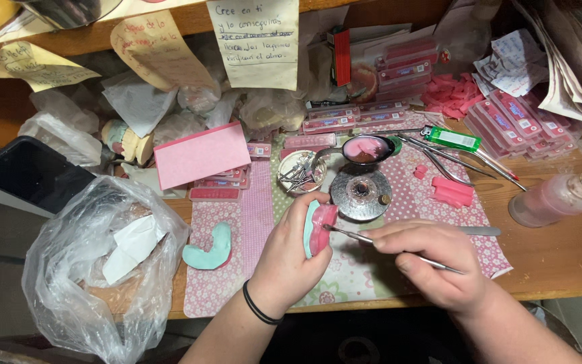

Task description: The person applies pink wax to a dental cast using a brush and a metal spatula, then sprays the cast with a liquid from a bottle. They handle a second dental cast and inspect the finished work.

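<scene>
My left hand [289,251] grips a pale green dental cast topped with pink wax [318,228], held upright over the patterned mat [351,269]. My right hand [432,261] holds a thin metal carving tool [358,236] like a pen, and its tip touches the pink wax. A black band circles my left wrist. A second pale green cast [209,251] lies on the mat to the left of my left hand.
Behind my hands stand a round metal burner [360,192], a spoon holding melted pink wax [364,149], a small dish of metal bits [298,172], pink wax pieces [451,191], a green lighter [454,138] and a bottle [554,197]. A clear plastic bag [95,263] sits left.
</scene>
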